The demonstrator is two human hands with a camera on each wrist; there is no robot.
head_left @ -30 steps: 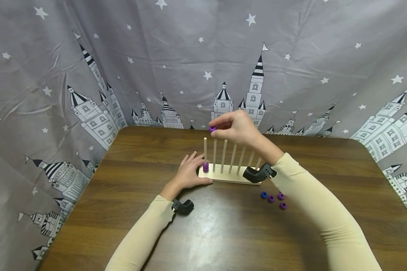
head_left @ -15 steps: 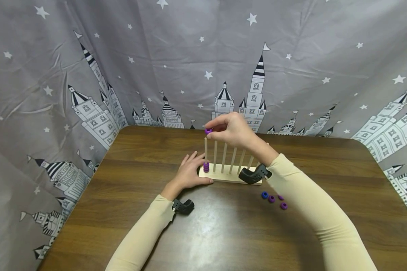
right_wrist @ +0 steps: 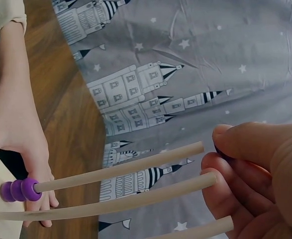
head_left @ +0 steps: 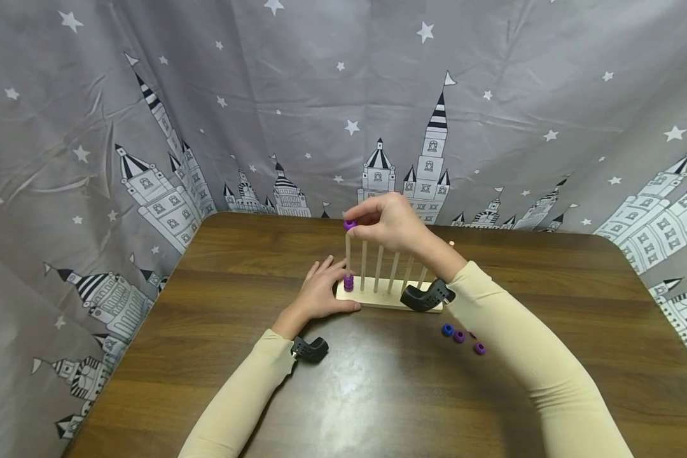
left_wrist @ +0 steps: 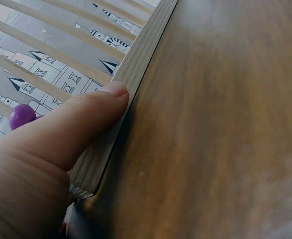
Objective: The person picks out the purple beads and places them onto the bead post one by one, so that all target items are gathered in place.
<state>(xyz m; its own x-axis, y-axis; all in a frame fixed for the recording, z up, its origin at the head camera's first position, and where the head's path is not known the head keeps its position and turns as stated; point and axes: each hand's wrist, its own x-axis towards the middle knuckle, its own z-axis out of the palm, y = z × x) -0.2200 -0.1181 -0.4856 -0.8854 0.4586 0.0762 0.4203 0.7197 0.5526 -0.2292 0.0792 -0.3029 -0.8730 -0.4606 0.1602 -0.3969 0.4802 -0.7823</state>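
A wooden peg stand (head_left: 389, 299) with several upright pegs is on the table. My left hand (head_left: 320, 292) grips its left end, the thumb lying along the front edge in the left wrist view and the other fingers behind. Between thumb and fingertips, my right hand (head_left: 397, 222) pinches a purple bead (head_left: 350, 225) at the tip of the leftmost peg (right_wrist: 121, 167). In the right wrist view the fingers mostly hide that bead. A short stack of purple beads (right_wrist: 20, 190) sits at the foot of the same peg. The other pegs in view carry no beads.
Right of centre, in front of the stand, lie a blue bead (head_left: 447, 329) and several purple beads (head_left: 479, 348), one partly covered by the right sleeve (head_left: 527, 343). A grey castle-print curtain (head_left: 298, 114) hangs behind the wooden table (head_left: 343, 394).
My right hand has shifted left and slightly down, bringing the purple bead from beside the leftmost peg to its tip. The left hand has stayed in place on the stand.
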